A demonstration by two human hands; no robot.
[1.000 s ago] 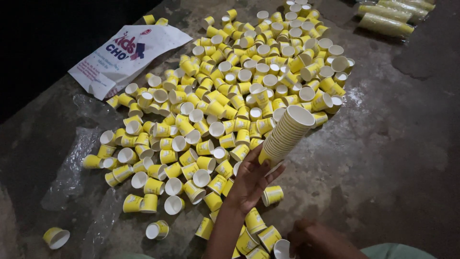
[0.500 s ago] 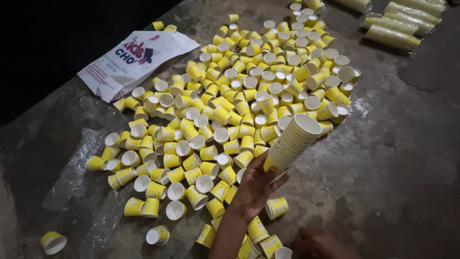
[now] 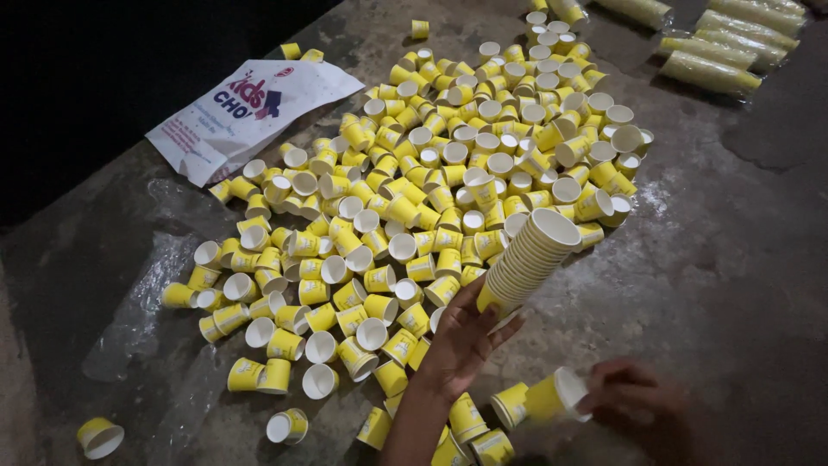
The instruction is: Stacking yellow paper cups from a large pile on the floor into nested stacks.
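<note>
My left hand (image 3: 461,341) grips the bottom of a tilted stack of nested yellow paper cups (image 3: 528,259), whose white open mouth points up and to the right. My right hand (image 3: 634,397), blurred at the lower right, holds a single yellow paper cup (image 3: 556,395) on its side, just above the floor. A large spread of loose yellow cups (image 3: 414,216) with white insides lies on the grey concrete floor in front of me, most on their sides. A few more loose cups (image 3: 470,427) lie beside my left forearm.
A white printed bag (image 3: 241,116) lies flat at the upper left of the heap. Several wrapped sleeves of stacked cups (image 3: 711,69) lie at the top right. Clear plastic film (image 3: 142,311) lies on the floor at the left. A stray cup (image 3: 99,437) sits at the bottom left.
My right hand has come into view at the lower right, now holding a single cup. The stack in my left hand has stayed about where it was.
</note>
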